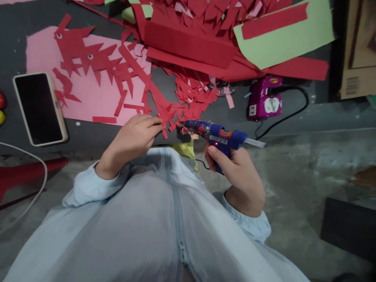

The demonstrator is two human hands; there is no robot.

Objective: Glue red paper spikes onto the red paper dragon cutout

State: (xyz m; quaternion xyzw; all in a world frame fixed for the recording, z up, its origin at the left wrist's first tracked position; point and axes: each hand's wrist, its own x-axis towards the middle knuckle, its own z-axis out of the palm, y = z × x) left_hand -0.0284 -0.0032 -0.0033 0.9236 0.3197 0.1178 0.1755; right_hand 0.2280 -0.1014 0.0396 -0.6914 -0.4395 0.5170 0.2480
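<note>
My right hand (235, 168) is wrapped around the handle of a blue hot glue gun (219, 135). A red light glows on the gun, and a clear glue stick sticks out of its back end. Its nozzle points left, close to a small spiky red paper cutout (167, 114) at the table's near edge. My left hand (136, 135) has its fingertips closed on the left side of that cutout. Three larger red paper figures (88, 56) with stick-on eyes lie on pink paper (96, 102) beyond my left hand.
A phone (39, 107) lies on the dark table at left. Red paper scraps (196, 96) are heaped in the middle, with folded red strips (188, 43) and green paper (289, 39) behind. A purple power adapter (266, 100) with a black cord and a cardboard box (360, 51) stand at right.
</note>
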